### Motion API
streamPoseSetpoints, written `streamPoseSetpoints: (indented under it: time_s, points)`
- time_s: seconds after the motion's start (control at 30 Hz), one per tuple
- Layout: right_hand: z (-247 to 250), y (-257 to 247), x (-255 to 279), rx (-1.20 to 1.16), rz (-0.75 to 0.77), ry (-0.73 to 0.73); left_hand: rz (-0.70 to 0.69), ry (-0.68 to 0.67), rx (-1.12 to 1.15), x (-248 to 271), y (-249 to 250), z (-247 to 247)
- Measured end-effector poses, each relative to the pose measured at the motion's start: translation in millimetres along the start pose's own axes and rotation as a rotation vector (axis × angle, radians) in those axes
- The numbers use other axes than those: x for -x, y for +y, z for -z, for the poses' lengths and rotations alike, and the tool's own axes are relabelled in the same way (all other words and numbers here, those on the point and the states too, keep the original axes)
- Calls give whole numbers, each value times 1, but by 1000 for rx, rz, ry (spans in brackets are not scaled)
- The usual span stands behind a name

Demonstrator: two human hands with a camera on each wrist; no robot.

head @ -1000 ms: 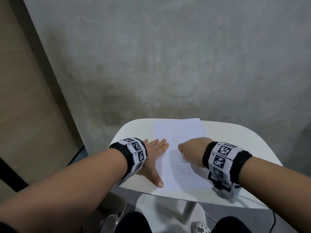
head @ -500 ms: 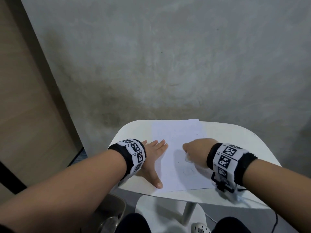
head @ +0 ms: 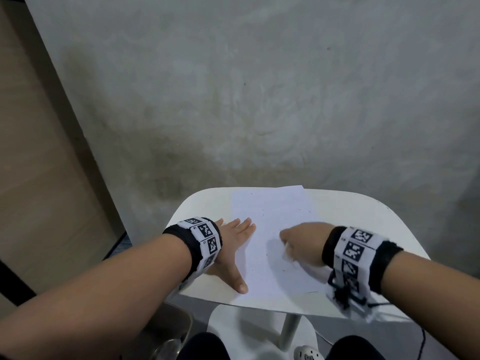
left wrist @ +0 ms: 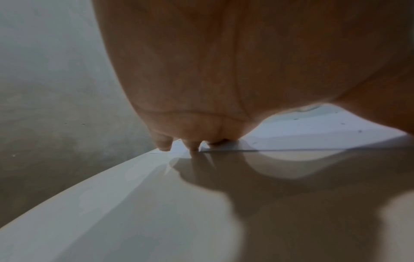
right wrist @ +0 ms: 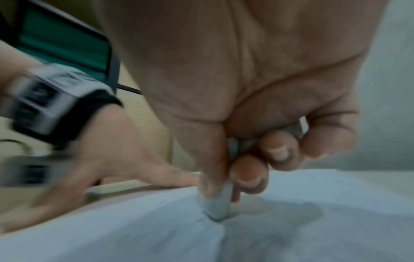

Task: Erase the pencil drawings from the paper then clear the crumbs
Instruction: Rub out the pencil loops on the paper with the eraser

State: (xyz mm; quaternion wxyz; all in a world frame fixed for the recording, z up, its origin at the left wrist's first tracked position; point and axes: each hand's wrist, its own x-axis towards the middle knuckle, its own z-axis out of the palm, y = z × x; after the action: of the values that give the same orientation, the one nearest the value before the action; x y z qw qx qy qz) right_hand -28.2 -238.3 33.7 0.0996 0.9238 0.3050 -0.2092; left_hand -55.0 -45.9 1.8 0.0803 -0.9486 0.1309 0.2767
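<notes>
A white sheet of paper (head: 270, 229) lies on a small white table (head: 363, 216), with faint pencil marks and dark crumbs scattered over it. My left hand (head: 233, 245) lies flat with straight fingers on the paper's left edge, thumb stretched toward me. In the left wrist view the fingertips (left wrist: 192, 147) touch the paper (left wrist: 313, 131). My right hand (head: 298, 242) is curled over the sheet's middle. In the right wrist view it pinches a white eraser (right wrist: 219, 203) between thumb and fingers, its tip pressed on the paper (right wrist: 325, 221). That view is blurred.
A grey concrete wall (head: 259, 100) rises right behind the table. A wooden panel (head: 39, 152) stands at the left. Below the table's near edge are a white stool seat (head: 246, 331), a metal bin (head: 168, 333) and a cable (head: 420, 341).
My right hand with the eraser has shifted slightly over the paper's middle, first to the right, then back toward the left. The left hand has stayed put.
</notes>
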Motion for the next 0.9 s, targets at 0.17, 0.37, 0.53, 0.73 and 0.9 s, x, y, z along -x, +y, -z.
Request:
streamPoseSetpoints:
  time_s: [0.17, 0.37, 0.53, 0.73, 0.9]
  points:
    - [18, 47, -9, -211, -190, 78, -10, 3, 13, 0, -3, -1]
    - [11, 60, -11, -175, -216, 73, -110, 168, -27, 6, 16, 9]
    - [11, 55, -19, -6, -150, 68, -465, 143, -209, 11, 62, -3]
    - [9, 59, -22, -43, -146, 60, -36, 117, -147, 4, 26, 1]
    - [6, 61, -24, -86, -149, 77, -370, 50, -258, 17, 48, -6]
